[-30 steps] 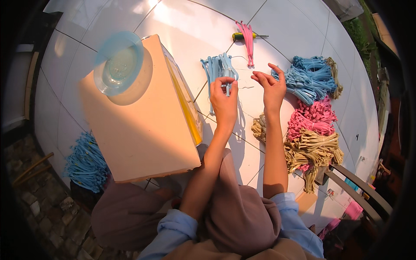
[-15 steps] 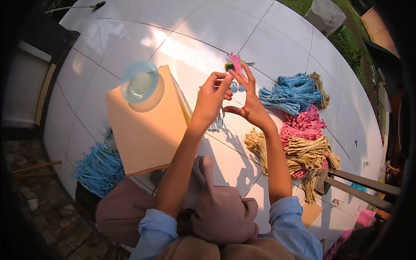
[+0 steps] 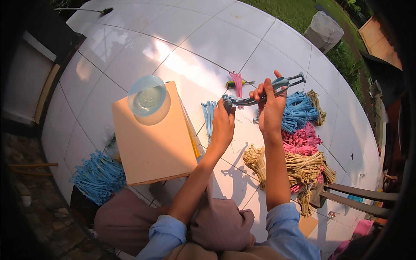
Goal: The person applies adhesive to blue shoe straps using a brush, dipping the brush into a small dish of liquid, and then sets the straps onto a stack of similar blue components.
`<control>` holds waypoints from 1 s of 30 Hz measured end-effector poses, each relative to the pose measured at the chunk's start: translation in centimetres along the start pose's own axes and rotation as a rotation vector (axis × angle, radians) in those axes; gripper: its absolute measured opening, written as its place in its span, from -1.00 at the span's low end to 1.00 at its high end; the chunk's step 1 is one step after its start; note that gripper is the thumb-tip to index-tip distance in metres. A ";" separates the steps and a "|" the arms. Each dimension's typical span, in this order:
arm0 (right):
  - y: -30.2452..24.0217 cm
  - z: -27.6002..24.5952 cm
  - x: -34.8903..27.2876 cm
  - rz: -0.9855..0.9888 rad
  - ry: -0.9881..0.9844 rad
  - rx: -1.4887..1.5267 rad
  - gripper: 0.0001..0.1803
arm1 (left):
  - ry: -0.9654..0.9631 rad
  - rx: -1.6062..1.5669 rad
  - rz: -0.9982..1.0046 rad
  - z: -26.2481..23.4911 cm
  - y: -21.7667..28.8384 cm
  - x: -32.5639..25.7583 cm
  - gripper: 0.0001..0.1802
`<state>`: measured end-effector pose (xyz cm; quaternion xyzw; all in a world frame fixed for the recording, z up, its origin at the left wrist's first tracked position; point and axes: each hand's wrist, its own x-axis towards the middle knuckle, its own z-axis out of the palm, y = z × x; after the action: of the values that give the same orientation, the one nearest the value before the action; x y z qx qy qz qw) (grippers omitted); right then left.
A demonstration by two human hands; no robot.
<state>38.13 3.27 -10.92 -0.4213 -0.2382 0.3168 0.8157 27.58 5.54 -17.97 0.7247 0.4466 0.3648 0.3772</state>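
Floor [image 3: 130,56]: white tiles, sunlit.
Board [image 3: 154,138]: tan, flat; clear bluish bowl [image 3: 147,96] on its far corner.
Strip bundles: blue heap [image 3: 99,177] at left; blue [image 3: 299,110], pink [image 3: 301,141] and tan [image 3: 303,167] heaps at right; small blue bunch [image 3: 209,116] and pink bunch [image 3: 236,83] lying beyond the hands.
Pliers [image 3: 260,92]: grey-blue metal tool, long, handles spread, raised above the tiles between both hands.
Right hand [image 3: 272,106]: clenched around the pliers' handles.
Left hand [image 3: 223,125]: fingers pinching the pliers' nose end.
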 end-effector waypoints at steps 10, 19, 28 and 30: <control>2.6 -0.3 1.0 -0.003 0.146 0.052 -0.54 | -0.280 0.021 -0.095 -1.3 2.1 -1.8 -0.68; -0.8 -9.6 6.7 0.042 0.166 -0.299 -0.53 | -0.119 -0.074 -0.184 -0.4 -0.2 -2.7 -0.69; 5.4 -7.9 -1.5 0.345 -0.037 -0.394 -0.36 | -0.142 0.248 -0.252 2.8 -4.5 0.1 -0.29; 5.3 -6.6 -2.6 0.377 -0.080 -0.360 -0.40 | -0.111 0.175 -0.161 1.9 -4.0 -0.2 -0.33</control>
<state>39.02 0.24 -19.16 -0.5836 -0.2401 0.4323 0.6441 27.66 6.23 -22.32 0.7358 0.5119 0.2526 0.3645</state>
